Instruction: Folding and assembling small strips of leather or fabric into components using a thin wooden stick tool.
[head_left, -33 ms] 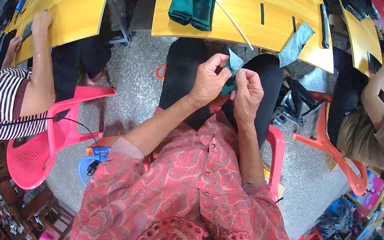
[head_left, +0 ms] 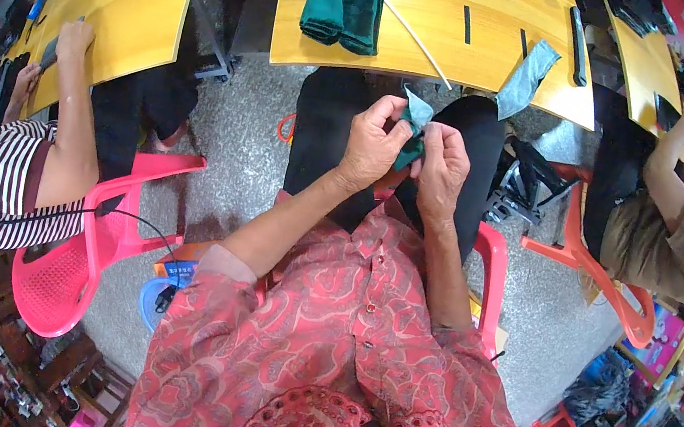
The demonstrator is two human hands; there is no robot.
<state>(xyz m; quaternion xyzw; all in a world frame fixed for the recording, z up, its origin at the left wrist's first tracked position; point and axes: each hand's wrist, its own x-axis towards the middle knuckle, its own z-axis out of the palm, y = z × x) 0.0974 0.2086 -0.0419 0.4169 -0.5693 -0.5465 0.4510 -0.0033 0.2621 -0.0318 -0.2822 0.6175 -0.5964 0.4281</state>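
Above my lap, in front of the table's near edge, I hold a small piece of green velvety cloth (head_left: 418,112) with a paler grey-green underside. My left hand (head_left: 373,140) pinches it between thumb and fingers, and a pointed pale corner sticks up. Close against its right side, my right hand (head_left: 444,165) is closed with thumb and fingertips at the cloth's edge. Whatever lies between those fingertips is too small to make out. The lower part of the cloth hangs down between both hands.
On the yellow table (head_left: 436,60) lie folded dark green velvet pieces (head_left: 344,2), a thin white stick (head_left: 418,44), a pale grey-green strip (head_left: 528,80) and a black bar (head_left: 578,46). Co-workers sit on both sides, near a pink chair (head_left: 78,262) and an orange chair (head_left: 577,240).
My right thumb and fingertips have shifted very slightly to the right, and the cloth's upper corner tilts a little differently. My left hand keeps its pinch.
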